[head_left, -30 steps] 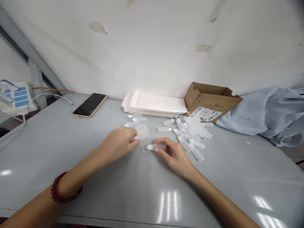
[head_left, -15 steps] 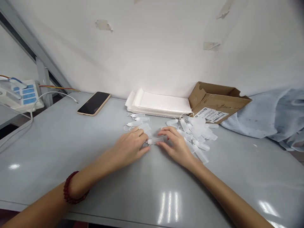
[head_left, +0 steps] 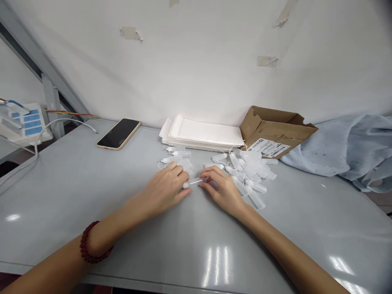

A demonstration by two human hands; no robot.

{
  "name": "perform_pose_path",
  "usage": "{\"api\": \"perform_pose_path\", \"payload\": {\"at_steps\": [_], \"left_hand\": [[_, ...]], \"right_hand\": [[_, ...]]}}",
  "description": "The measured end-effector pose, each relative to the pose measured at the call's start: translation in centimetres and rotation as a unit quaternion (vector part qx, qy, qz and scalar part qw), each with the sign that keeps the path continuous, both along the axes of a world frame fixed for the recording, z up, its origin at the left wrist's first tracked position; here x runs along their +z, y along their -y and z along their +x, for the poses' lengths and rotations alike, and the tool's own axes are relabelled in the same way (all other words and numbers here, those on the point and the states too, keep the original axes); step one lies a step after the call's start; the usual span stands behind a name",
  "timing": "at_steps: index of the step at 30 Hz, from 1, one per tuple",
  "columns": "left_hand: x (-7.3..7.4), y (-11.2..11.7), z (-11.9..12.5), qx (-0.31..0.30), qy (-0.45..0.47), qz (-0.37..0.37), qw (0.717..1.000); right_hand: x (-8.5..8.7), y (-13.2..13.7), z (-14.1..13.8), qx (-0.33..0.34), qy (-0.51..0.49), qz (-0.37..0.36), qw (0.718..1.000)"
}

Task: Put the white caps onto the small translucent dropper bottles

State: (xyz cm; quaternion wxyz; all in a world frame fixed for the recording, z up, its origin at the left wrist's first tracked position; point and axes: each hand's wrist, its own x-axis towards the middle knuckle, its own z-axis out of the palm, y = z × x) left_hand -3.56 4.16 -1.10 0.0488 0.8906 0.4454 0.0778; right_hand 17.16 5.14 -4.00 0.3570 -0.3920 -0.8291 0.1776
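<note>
A small translucent plastic dropper bottle [head_left: 194, 182] lies between my two hands, slightly tilted. My right hand [head_left: 222, 188] pinches its base end between thumb and fingers. My left hand [head_left: 168, 184] is closed round the white cap end, its fingers curled and its fingertips partly hidden. Just beyond my left hand is a small group of similar bottles [head_left: 181, 154], some with thin strings. Beside and behind my right hand a larger heap of these bottles [head_left: 251, 169] spreads over the grey table [head_left: 171, 249].
A stack of white padded envelopes [head_left: 208, 132] lies against the wall. Right of it stands an open cardboard box [head_left: 275, 132], with pale blue fabric [head_left: 337, 151] alongside. A phone [head_left: 119, 134] and a white cable [head_left: 65, 119] are at the left, near a power strip [head_left: 30, 124].
My right hand has closed on the bottle's base. The bottle has tilted and shifted a little left, its cap end now nearer my left fingers.
</note>
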Motion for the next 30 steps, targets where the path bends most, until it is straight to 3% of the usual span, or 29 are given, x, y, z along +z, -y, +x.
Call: {"api": "perform_pose_path", "payload": {"at_steps": [4,8,14,20,22,25,27,30], "left_hand": [[-0.2,-0.1,0.1,0.005,-0.028,0.016,0.999],[-0.5,-0.2,0.1,0.021,-0.026,0.036,0.999],[-0.4,-0.1,0.1,0.032,0.025,0.017,0.999],[-0.3,-0.2,0.2,0.050,0.065,0.014,0.997],[-0.4,-0.1,0.3,0.053,0.090,0.006,0.994],[-0.4,0.1,0.5,0.053,0.142,-0.015,0.988],[-0.4,0.2,0.6,0.061,0.179,-0.046,0.981],[-0.3,0.5,0.8,0.077,0.225,-0.101,0.966]], "right_hand": [[0.8,-1.5,2.6,-0.063,0.095,0.110,0.987],[1.0,-2.6,4.6,-0.053,0.192,0.116,0.973],[0.1,-2.2,3.6,-0.031,0.221,0.114,0.968],[0.1,-1.7,2.8,-0.027,0.289,0.144,0.946],[0.5,-1.4,2.8,-0.019,0.261,0.150,0.953],[1.9,-0.8,2.7,-0.041,0.112,0.126,0.985],[3.0,-0.2,2.5,-0.072,-0.025,0.053,0.996],[4.0,0.9,2.2,-0.077,-0.193,-0.086,0.974]]}}
